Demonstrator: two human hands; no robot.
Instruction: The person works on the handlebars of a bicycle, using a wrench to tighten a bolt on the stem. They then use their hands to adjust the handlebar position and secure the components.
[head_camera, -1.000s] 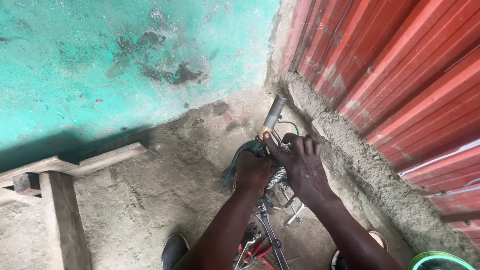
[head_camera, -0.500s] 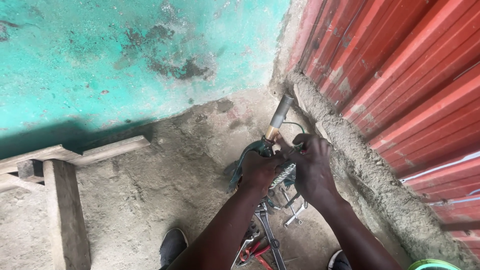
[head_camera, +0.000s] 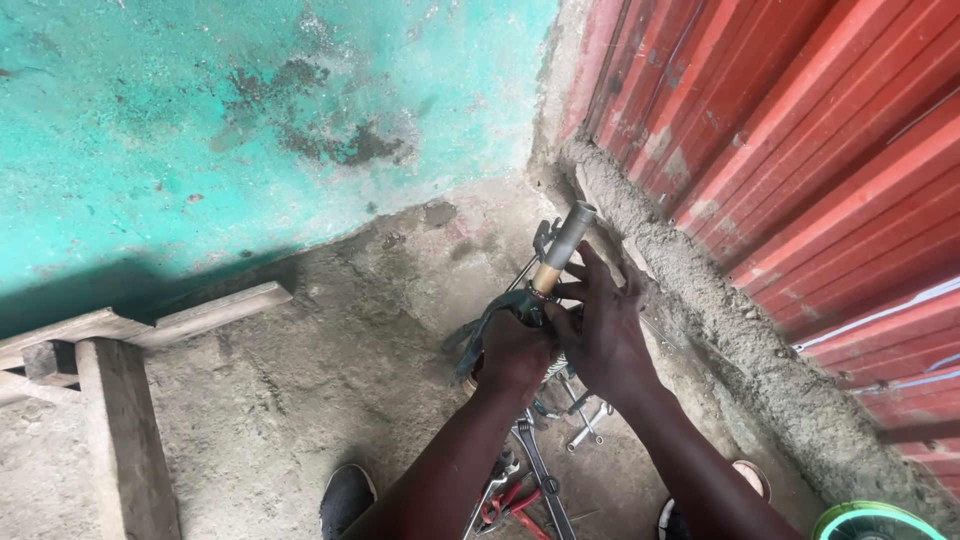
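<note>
Hiding its lower end, a metal tube is gripped mid-frame by both hands, left and right, above half-hidden wrenches.

Dull grey metal tube w/ tan, wood-like band; rough matt concrete floor; flaking turquoise plaster wall; ribbed red-painted metal sheeting, scuffed; bare weathered wood frame; steel wrenches, slight sheen.

Your left hand and right hand are bare, both forearms sleeveless with no watch or ring showing, and a dark shoe covers your left foot at lower centre.
</note>
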